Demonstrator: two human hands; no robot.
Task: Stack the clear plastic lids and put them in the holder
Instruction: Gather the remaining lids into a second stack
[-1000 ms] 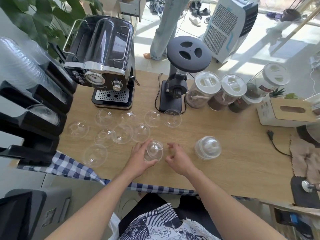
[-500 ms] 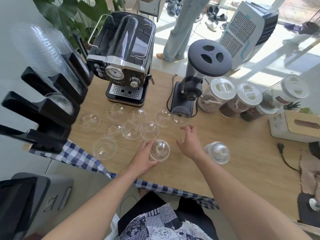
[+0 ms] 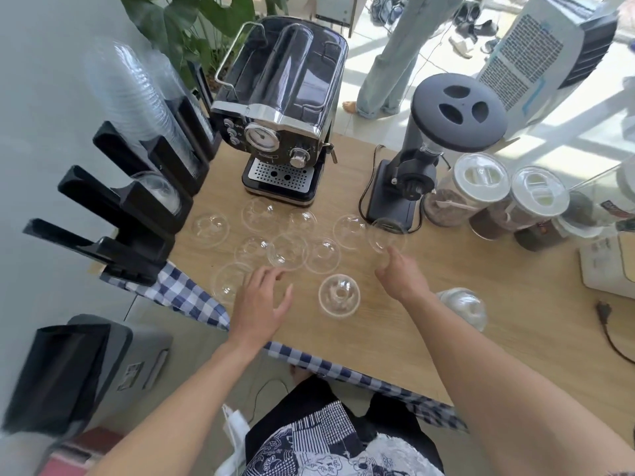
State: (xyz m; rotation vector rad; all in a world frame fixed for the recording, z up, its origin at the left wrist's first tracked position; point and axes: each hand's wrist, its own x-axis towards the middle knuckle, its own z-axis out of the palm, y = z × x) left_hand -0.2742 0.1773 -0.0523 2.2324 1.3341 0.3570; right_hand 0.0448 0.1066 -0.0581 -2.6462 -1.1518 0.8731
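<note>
— Clear plastic, all of it, so where are your hands among those domes?

— My right hand (image 3: 400,274) is stretched forward with the fingers loosely apart, their tips at the near rim of the far-right lid (image 3: 385,235), the one lying just in front of the grinder (image 3: 417,173). I can't tell whether they have closed on it; I'd say nothing is gripped yet. My left hand (image 3: 263,300) hovers spread and empty over the near edge of the table (image 3: 481,290), beside the nearest loose lid (image 3: 229,282).

— And between the two hands?

— One lid (image 3: 339,296) sits alone on the wood, touched by neither. To my right, near my forearm, stands the stack of lids (image 3: 464,309) begun so far.

— So which step is this?

— Gathering, I judge. About nine lids lie scattered between me and the coffee machine (image 3: 281,132), some overlapping at the rims. The black holder (image 3: 137,204) stands at the left edge of the table, one dome already in a slot and tall stacks of cups behind it.

— What does the next move call for?

— Pinching that far lid lightly by its rim, since thin plastic will likely flex and slide, then nesting it dome-up onto the stack. Filling the holder comes only once the loose ones are collected.
</note>
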